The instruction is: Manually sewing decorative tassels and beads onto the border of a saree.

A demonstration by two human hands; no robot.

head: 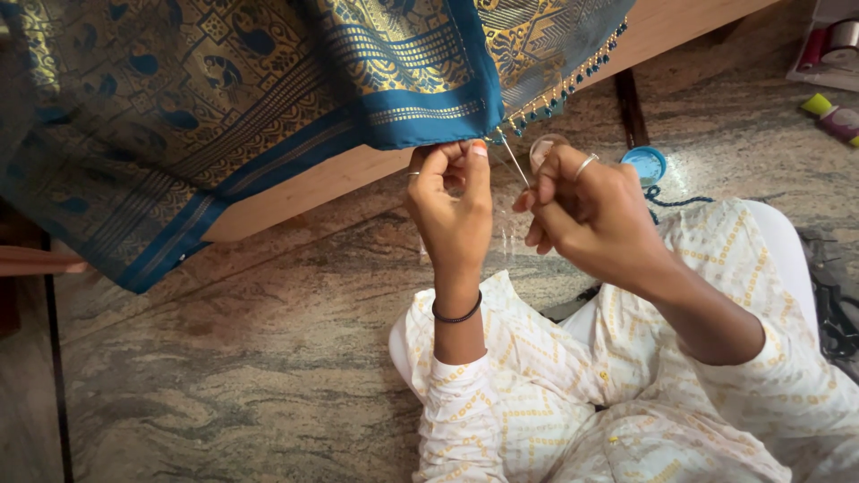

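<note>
Floor (268,358): polished stone, mottled grey-green with brown veins, fills most of view. Dark seam (58,376) in floor runs down left side. Pale wooden board (313,183) crosses diagonally above floor, lower left to upper right. Dark narrow strip (632,107) on floor just below board's right end. Reddish-brown edge (36,261) at far left, beside board's low end. Light soft, even; faint sheen on stone.

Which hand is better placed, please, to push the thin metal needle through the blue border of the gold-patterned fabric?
Probably the right hand: it grips the thin metal needle, tip near the blue fabric border. The left hand pinches that edge.
</note>
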